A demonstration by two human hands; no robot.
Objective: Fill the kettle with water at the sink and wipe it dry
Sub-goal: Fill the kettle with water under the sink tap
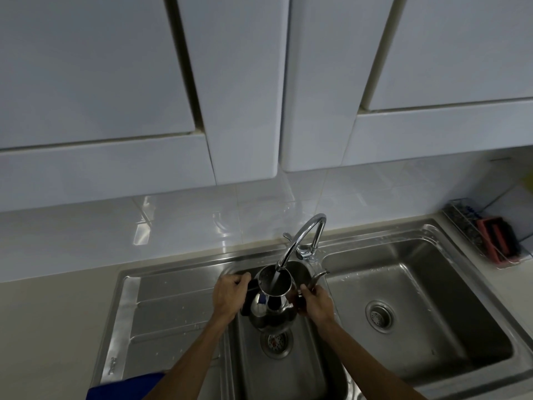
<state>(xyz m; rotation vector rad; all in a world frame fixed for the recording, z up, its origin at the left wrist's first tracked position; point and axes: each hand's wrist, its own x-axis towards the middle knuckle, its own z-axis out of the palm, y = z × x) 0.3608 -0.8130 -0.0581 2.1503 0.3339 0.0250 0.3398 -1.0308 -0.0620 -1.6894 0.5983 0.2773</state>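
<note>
Blue cloth (127, 385) at lower left edge, on the drainboard. Left hand (229, 294) just left of centre, fingers curled tight around the kettle's black handle (248, 295). Steel kettle (272, 301) at lower centre, held over the small sink basin (288, 370), mouth open under the faucet (302, 241); water stream runs in. Right hand (314, 303) closed on the kettle's right side near the spout (317, 277). Larger basin (418, 313) at right.

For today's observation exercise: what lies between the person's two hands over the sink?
In the head view, the steel kettle sits between the left hand and right hand, under the tap, with water running into it.
</note>
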